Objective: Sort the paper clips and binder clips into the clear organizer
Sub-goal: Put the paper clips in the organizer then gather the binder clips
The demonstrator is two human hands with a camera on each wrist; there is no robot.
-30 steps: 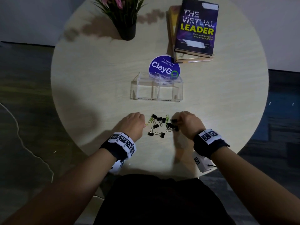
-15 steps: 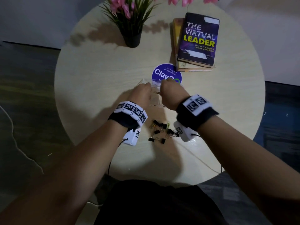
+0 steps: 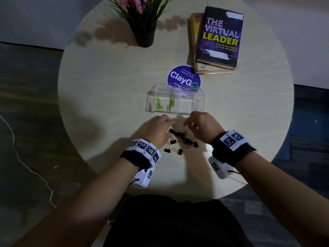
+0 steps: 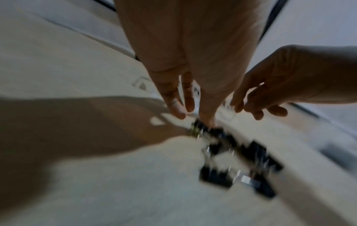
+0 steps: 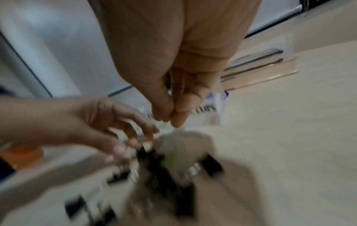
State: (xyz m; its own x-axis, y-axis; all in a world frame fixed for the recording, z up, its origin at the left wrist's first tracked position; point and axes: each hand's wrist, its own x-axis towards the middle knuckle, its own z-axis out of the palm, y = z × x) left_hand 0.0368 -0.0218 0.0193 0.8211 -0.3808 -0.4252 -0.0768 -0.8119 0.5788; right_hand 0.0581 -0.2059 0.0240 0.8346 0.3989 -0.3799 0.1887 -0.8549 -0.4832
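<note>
The clear organizer (image 3: 191, 104) stands at the table's middle, with green paper clips (image 3: 160, 105) in its left compartment; the right compartment looks bare. Just in front of it lies a pile of black binder clips (image 3: 181, 141), blurred in the wrist views (image 4: 241, 152) (image 5: 160, 172), with a green paper clip (image 3: 186, 134) among them. My left hand (image 3: 170, 123) (image 4: 189, 113) reaches down at the pile's left side, fingers fairly straight, holding nothing. My right hand (image 3: 187, 124) (image 5: 170, 117) hovers over the pile's right side, fingers loosely together, with nothing visible in them.
A round blue ClayGo sticker (image 3: 184, 79) lies behind the organizer. Two stacked books (image 3: 219, 36) sit at the back right and a potted plant (image 3: 144, 32) at the back. The round table's front edge (image 3: 178, 193) is close to my body.
Half a second ago both hands were over the organizer. They have pulled back to the clip pile, and green paper clips now lie in the left compartment.
</note>
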